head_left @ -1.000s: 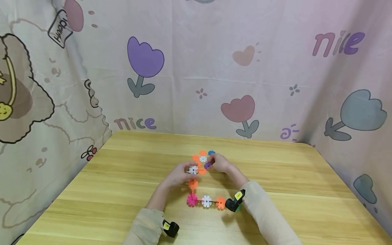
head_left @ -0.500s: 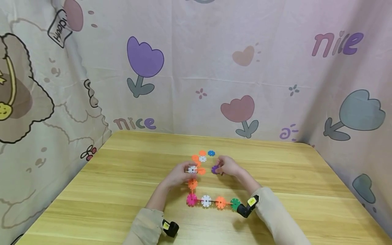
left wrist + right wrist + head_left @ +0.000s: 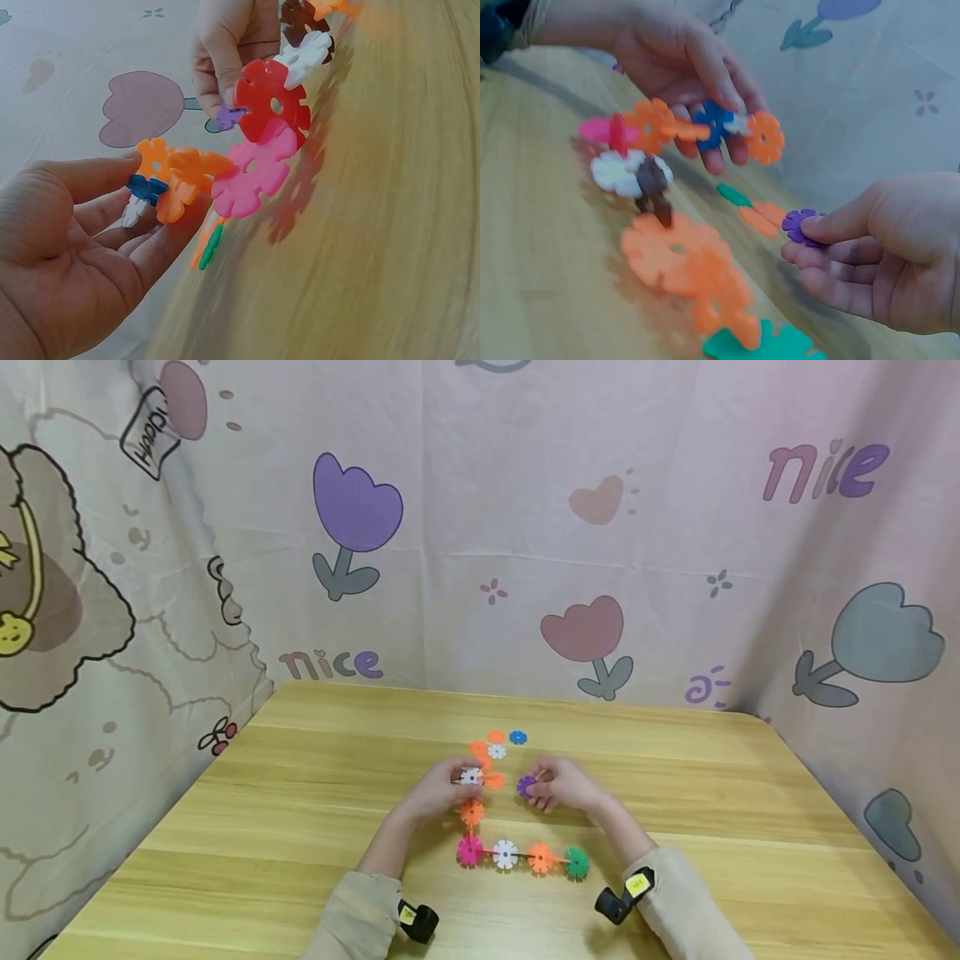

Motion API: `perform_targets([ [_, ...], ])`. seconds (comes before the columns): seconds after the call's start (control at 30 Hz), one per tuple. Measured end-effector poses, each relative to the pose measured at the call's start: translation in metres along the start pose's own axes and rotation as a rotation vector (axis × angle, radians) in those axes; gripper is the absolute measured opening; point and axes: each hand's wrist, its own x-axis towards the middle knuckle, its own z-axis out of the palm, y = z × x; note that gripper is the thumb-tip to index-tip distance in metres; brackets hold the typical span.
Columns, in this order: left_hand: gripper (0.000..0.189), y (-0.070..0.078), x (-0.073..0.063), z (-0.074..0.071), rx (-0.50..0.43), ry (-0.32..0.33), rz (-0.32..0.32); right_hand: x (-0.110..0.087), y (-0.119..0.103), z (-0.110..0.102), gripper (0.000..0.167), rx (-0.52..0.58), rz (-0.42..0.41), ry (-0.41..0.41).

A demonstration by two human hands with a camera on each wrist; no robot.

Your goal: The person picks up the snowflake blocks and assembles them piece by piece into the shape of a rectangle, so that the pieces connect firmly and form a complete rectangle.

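My left hand [image 3: 438, 789] holds the upper end of an L-shaped chain of slotted snowflake discs, its thumb and fingers around a white disc [image 3: 472, 777] with an orange disc [image 3: 493, 782] beside it. In the left wrist view, a blue disc [image 3: 147, 189] shows near the thumb tip. From there the chain runs down to a pink disc [image 3: 470, 852], then right through a white disc [image 3: 506, 855] and an orange disc [image 3: 540, 858] to a green one [image 3: 577, 863]. My right hand [image 3: 568, 785] pinches a purple disc [image 3: 802, 226], apart from the chain.
Beyond the hands lie loose discs on the wooden table [image 3: 337, 827]: a blue disc [image 3: 518, 737], a white disc [image 3: 497, 751] and several orange ones, including an orange disc [image 3: 497, 737] at the back. A printed curtain [image 3: 480, 527] hangs behind the table.
My right hand has drawn back from the loose discs, right and toward me, bringing the purple disc along. The green end disc is uncovered now. The left hand stays in place.
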Motion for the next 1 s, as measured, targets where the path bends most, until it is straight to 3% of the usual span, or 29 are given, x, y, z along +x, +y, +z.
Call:
perform_targets([
  [0.23, 0.044, 0.001, 0.0, 0.0, -0.019, -0.009, 0.0, -0.003, -0.011, 0.014, 0.02, 0.035, -0.076, 0.057],
  [0.47, 0.044, 0.004, -0.001, 0.002, 0.007, 0.007, -0.008, -0.003, -0.018, 0.027, 0.022, 0.076, -0.078, 0.136],
  [1.0, 0.045, 0.001, 0.0, 0.001, -0.03, -0.005, 0.003, -0.003, -0.016, 0.033, 0.019, 0.064, -0.122, 0.154],
])
